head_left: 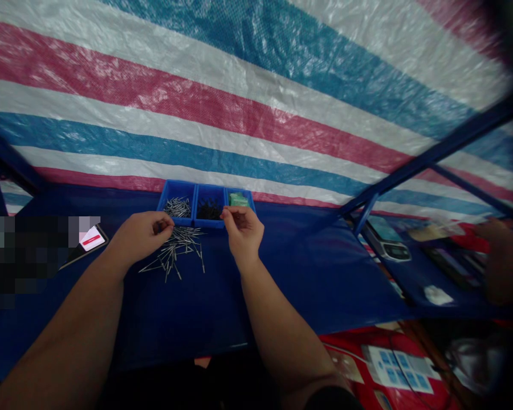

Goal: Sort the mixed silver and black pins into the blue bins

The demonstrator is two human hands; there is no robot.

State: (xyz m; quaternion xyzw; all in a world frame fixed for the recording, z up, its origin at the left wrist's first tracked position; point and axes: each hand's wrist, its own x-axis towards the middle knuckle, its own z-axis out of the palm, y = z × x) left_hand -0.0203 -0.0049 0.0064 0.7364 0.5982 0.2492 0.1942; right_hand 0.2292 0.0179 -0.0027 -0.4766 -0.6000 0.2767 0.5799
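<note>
My left hand (pixel 147 236) is closed in a pinch over the left side of a loose pile of thin silver metal pins (pixel 175 250), some with a thicker section. Whatever its fingertips hold is too small to make out. In front of the right part of a blue three-section bin (pixel 195 213), my right hand (pixel 245 230) is also pinched, thumb against forefinger, and its contents cannot be made out. Similar silver pins (pixel 177 207) fill the bin's left section. Small dark pieces (pixel 209 209) lie in the middle one, and pale green packets (pixel 238 199) in the right one, partly behind my right hand.
A blue tabletop (pixel 308 267) spreads under my arms, backed by a striped plastic sheet (pixel 239 108). A phone-like device (pixel 92 238) lies at left. Beyond a blue metal frame (pixel 414 168) are a scale (pixel 393 247) and another person's hand (pixel 496 233).
</note>
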